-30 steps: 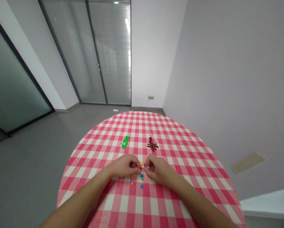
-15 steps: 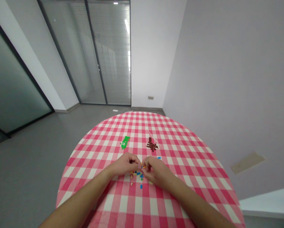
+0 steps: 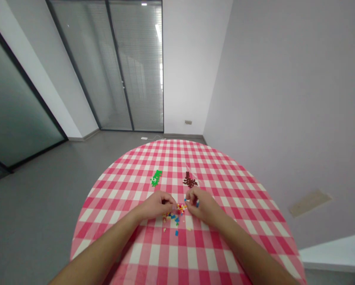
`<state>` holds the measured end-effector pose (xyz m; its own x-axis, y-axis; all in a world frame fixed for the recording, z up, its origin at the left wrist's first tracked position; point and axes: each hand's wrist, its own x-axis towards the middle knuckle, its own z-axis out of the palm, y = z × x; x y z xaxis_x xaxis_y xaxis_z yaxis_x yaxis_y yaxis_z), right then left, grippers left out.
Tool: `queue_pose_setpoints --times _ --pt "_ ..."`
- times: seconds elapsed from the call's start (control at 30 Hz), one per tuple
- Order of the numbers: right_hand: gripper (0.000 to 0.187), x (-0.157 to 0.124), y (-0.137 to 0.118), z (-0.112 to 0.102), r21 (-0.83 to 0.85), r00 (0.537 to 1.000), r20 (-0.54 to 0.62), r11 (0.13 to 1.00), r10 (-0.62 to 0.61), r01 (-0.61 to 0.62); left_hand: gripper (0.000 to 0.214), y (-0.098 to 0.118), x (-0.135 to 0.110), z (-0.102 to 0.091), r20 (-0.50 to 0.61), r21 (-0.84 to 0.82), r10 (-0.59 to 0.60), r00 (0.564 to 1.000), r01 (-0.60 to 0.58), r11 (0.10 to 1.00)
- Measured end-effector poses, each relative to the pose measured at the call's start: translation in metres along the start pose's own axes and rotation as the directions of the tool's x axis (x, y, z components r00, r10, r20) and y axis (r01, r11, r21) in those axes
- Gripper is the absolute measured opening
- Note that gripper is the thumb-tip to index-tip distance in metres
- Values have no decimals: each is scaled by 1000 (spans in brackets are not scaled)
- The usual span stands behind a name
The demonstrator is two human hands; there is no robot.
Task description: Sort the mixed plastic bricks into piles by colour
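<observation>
Left grip [image 3: 159,205] curled, fingertips together at the edge of the mixed small plastic bricks [image 3: 174,215]; any brick held is hidden. Right grip [image 3: 199,205] has fingertips close together, blue bricks [image 3: 197,204] just beside them, hold unclear. Pile lies between the hands on the gingham-covered desk [image 3: 177,158], with green bricks [image 3: 156,178] and brown bricks [image 3: 190,181] beyond.
</observation>
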<state>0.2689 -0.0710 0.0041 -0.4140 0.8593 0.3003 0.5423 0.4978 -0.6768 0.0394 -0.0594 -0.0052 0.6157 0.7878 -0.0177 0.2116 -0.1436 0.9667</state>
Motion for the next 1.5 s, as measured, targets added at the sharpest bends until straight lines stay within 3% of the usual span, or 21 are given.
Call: queue_pose_setpoints --times 0.1,0.27,0.47,0.73,1.2,1.5 --pt "21 2 22 -27 -101 993 -39 989 109 -112 14 -3 -1 -9 7 72 -13 1000 12 997" --pt "24 0 48 -52 -275 971 72 941 226 -199 9 -7 -6 -21 76 183 -18 997 3 983" --pt "24 -1 45 -44 -286 963 160 944 217 -165 14 -4 -8 -21 139 284 7 990 -46 958" --pt "19 0 34 -39 -191 970 135 966 201 -174 14 0 -9 -13 101 388 8 995 -46 921" --pt "12 3 32 -40 -160 985 70 976 158 -145 29 15 -8 4 146 564 140 979 -198 801" --pt "9 2 31 -40 -116 989 33 983 144 -139 17 12 -5 12 162 621 199 967 -256 741"
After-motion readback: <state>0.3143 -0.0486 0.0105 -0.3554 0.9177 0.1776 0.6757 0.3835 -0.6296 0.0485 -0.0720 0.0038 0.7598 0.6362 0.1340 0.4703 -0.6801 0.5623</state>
